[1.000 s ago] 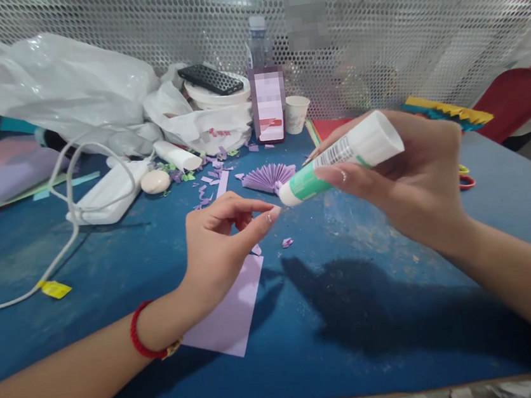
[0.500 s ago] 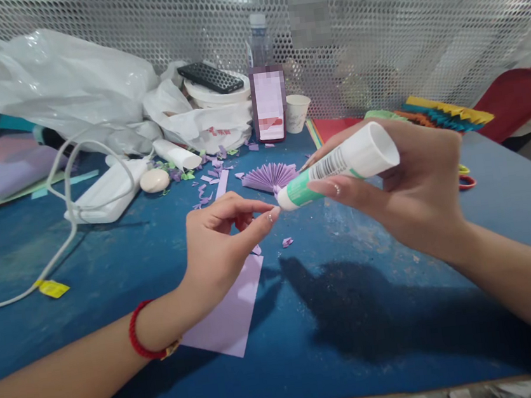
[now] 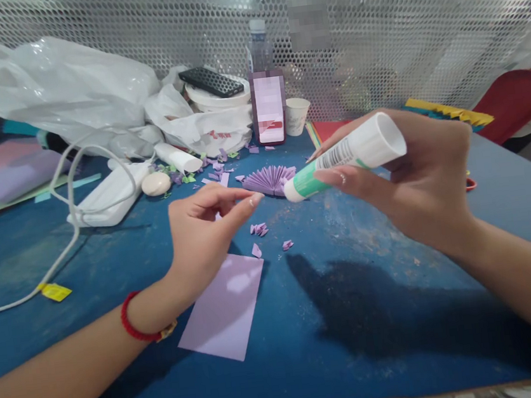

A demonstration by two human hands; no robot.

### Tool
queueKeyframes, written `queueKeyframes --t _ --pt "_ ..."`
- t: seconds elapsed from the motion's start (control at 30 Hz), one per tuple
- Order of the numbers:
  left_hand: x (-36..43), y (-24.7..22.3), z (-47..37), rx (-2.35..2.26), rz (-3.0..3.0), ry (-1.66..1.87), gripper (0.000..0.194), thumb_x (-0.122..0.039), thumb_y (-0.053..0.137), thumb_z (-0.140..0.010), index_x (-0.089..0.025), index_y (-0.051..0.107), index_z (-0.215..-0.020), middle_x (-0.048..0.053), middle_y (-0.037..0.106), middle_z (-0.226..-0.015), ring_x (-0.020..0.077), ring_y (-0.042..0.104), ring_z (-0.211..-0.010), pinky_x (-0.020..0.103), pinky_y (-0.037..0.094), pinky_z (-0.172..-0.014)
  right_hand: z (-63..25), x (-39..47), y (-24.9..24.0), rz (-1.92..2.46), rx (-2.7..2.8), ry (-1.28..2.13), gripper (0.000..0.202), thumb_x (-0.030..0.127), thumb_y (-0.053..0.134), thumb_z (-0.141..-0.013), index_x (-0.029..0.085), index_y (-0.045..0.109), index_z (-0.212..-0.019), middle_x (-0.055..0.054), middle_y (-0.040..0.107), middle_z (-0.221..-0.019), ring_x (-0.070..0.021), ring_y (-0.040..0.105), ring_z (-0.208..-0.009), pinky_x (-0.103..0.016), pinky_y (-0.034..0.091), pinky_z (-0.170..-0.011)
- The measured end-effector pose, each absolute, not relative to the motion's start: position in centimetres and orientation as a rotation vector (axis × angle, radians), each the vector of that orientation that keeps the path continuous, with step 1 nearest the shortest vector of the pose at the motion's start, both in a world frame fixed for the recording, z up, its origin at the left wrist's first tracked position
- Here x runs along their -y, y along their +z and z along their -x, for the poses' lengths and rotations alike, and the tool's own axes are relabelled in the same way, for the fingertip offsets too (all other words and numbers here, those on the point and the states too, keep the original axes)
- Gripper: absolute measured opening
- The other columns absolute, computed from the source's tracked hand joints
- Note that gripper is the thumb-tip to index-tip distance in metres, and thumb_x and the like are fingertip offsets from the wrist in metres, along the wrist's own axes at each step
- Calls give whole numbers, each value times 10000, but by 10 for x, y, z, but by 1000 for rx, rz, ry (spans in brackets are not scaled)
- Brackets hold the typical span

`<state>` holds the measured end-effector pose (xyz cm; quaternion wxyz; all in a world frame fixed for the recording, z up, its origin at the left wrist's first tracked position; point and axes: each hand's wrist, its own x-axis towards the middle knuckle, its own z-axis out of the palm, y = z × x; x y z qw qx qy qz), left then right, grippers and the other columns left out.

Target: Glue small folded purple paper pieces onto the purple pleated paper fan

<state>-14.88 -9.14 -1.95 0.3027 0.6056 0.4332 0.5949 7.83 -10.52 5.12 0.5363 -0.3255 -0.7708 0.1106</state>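
Observation:
My right hand [image 3: 416, 175] is wrapped round a white and green glue stick [image 3: 333, 160], its white tip pointing down and left. Thumb and forefinger of my left hand [image 3: 211, 224] are pinched together a short way left of that tip. Whatever they hold, if anything, is too small to make out. Behind the tip, a pleated purple paper fan [image 3: 269, 180] lies spread on the table, partly covered by the glue stick. Small folded purple paper pieces [image 3: 259, 229] sit in front of it. Below my left hand is a flat purple paper sheet [image 3: 228, 312].
On the blue table [image 3: 312, 360] a white power strip [image 3: 109, 194] with a looped cable lies left. Paper scraps [image 3: 216, 166], a phone [image 3: 270, 112], a paper cup [image 3: 297, 116] and plastic bags [image 3: 219, 131] stand along the back by a perforated metal panel [image 3: 168, 18].
My left hand has moved left, away from the glue stick's tip, which its fingers were touching. The glue stick has shifted slightly right and up. More folded purple pieces and the sheet are uncovered.

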Motion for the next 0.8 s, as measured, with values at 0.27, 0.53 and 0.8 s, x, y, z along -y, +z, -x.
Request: queueKeyframes --t 0.27,0.53,0.8 --pt "26 -23 200 -1449 -1888 1646 100 -281 813 -753 -265 753 -675 -28 592 -631 110 469 -596 294 373 -595 -87 97 54 777 1795 191 143 231 856 -777 183 723 -755 -8 720 -735 -125 656 -665 -230 575 -538" --pt "29 -23 196 -1452 -1984 1595 192 -269 766 -780 -262 801 -968 16 692 -867 157 576 -767 301 463 -780 -89 91 51 747 1809 135 118 219 845 -775 198 730 -766 13 700 -700 -129 643 -653 -241 561 -539" --pt "57 -14 171 -1239 -1991 1339 172 -365 719 -819 -224 818 -810 30 693 -749 164 580 -721 290 448 -710 -88 90 46 639 1929 154 106 249 829 -791 200 764 -860 -10 757 -783 -139 659 -668 -252 536 -581"
